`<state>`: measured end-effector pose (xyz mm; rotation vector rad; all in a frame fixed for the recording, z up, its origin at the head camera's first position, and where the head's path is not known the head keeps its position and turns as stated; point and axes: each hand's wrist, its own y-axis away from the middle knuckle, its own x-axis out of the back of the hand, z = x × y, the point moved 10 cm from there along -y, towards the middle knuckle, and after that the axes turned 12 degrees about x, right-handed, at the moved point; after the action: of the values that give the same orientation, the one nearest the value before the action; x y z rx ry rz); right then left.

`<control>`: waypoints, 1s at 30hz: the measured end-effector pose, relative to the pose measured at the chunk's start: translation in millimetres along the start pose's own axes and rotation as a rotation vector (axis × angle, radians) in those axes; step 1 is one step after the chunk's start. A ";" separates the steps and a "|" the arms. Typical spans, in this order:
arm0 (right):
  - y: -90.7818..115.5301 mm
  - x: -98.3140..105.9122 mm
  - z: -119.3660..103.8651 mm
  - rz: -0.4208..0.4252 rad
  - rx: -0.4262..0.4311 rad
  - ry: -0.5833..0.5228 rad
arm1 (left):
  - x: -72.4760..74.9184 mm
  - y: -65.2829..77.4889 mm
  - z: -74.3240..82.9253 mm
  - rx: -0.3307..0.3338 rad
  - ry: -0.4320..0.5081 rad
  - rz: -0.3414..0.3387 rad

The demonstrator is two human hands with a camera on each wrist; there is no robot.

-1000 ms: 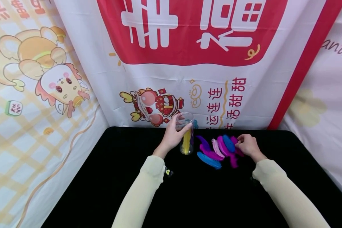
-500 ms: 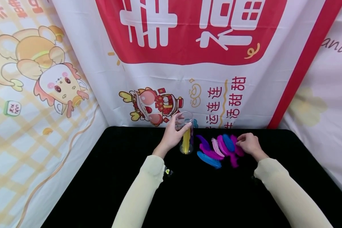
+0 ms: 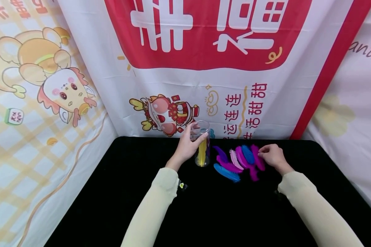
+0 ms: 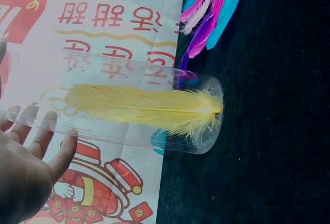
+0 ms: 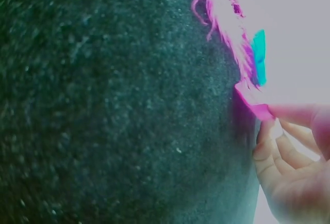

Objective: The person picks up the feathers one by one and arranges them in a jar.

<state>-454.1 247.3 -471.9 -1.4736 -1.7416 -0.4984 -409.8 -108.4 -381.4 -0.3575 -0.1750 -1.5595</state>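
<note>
My left hand [image 3: 188, 144] grips a clear plastic cylinder [image 3: 208, 154] near its open top. A yellow feather [image 4: 149, 108] stands inside the cylinder, its fluffy end at the bottom. With thumb and finger, my right hand [image 3: 273, 156] pinches the edge of a magenta feather [image 3: 258, 159] at the right end of a group of feathers. In the right wrist view, the pinched magenta feather [image 5: 253, 102] shows between the thumb and fingertip. Beside it lie a blue feather [image 3: 248, 155], a pale pink feather [image 3: 235, 159] and a purple feather [image 3: 221, 155].
The feathers lie on a black-covered table [image 3: 222, 212], right of the cylinder. Another blue feather [image 3: 227, 173] is nearest the front of the group. A printed white and red cloth [image 3: 167, 79] hangs close behind the table, with a patterned cloth [image 3: 49, 144] at the left.
My right hand has shifted slightly to the right, and more of the magenta feather at its fingertips shows. The left hand and the cylinder stay in place.
</note>
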 end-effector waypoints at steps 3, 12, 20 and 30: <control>0.9 0.8 0.2 -0.010 -0.017 -0.015 | -0.2 0.0 -0.6 -0.001 0.000 -0.001; 3.2 1.9 0.7 -0.019 -0.036 -0.067 | 0.1 -0.1 -1.5 -0.001 0.000 -0.005; 3.6 2.9 1.6 -0.007 -0.028 -0.112 | 0.3 -0.7 -0.5 -0.008 0.005 -0.010; 6.2 2.9 3.1 -0.028 -0.051 -0.226 | 0.5 0.0 -0.7 0.002 0.008 -0.020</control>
<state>-449.3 253.0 -472.7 -1.5946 -1.9391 -0.4060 -409.9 -109.1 -381.9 -0.3489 -0.1743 -1.5801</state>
